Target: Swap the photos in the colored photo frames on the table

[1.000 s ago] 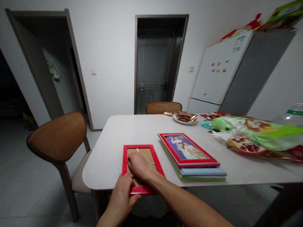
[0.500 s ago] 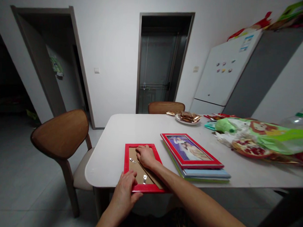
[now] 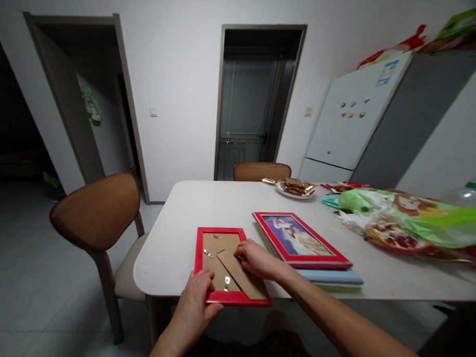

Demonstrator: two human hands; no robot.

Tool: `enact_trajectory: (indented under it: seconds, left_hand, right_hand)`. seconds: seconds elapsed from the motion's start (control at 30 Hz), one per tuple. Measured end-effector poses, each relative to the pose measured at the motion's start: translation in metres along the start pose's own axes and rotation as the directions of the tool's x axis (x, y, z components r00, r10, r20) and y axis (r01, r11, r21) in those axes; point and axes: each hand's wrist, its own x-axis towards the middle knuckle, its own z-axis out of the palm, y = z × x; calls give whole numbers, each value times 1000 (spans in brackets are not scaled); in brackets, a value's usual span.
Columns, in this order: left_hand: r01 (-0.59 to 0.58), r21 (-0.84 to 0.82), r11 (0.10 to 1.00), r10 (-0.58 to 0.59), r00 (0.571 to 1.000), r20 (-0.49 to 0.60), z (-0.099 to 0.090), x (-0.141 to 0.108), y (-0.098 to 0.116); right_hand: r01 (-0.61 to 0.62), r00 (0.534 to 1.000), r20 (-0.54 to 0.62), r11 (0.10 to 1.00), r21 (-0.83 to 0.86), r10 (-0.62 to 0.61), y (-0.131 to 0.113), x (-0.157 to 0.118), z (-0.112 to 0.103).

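A red picture frame lies face down near the table's front edge, its brown backing board showing. My left hand grips the frame's lower left corner, thumb along the front edge and fingers over the side. My right hand is over the right rim with its fingers curled and pinched together; a glint of metal, seemingly a clip, shows beneath them. Other metal clips sit at the top, the left and the bottom of the board. A slanted support leg lies on the backing.
Right of my hands, another red frame with a photo tops a stack with blue and green edges. Farther back are a plate of wrapped snacks, a green plastic bag and an opened pomegranate. A wooden chair stands left.
My right hand has moved from the top of the backing to the frame's right side, uncovering the top clip and the support leg. My left hand keeps its grip at the corner.
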Motion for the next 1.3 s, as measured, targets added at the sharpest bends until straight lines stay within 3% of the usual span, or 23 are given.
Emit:
enact_trajectory:
  seconds: [0.3,0.5,0.6,0.73,0.83,1.13,1.3]
  left_hand:
    - [-3,32,999,3,1000,9,0,1,-3]
    - [0,48,999,-1,1000,17,-2,3,-1]
    - [15,44,999,-17,1000,27,-3,3,2]
    - [18,23,1000,-19,1000,23,-3,3,2]
    - [20,2,1000,-20,999,27,-2,3,1]
    - [15,-5,1000,-15,1000,14,-1,2,-1]
    - [22,-16,1000,-21,1000,23,-2,1,-1]
  right_hand:
    - [-140,985,-97,990,26,142,10,5,13]
    - [-194,967,-169,981,7,192,3,0,9]
    - [-88,977,-192,996,8,88,-8,-10,-1]
    - [230,973,-46,971,62,-227,-25,-25,-8]
    - [275,961,-12,955,112,-275,-34,-28,-2]
    - [160,980,-138,980,117,-143,-42,-19,16]
    - [-160,962,-217,986,37,164,-36,-23,17]
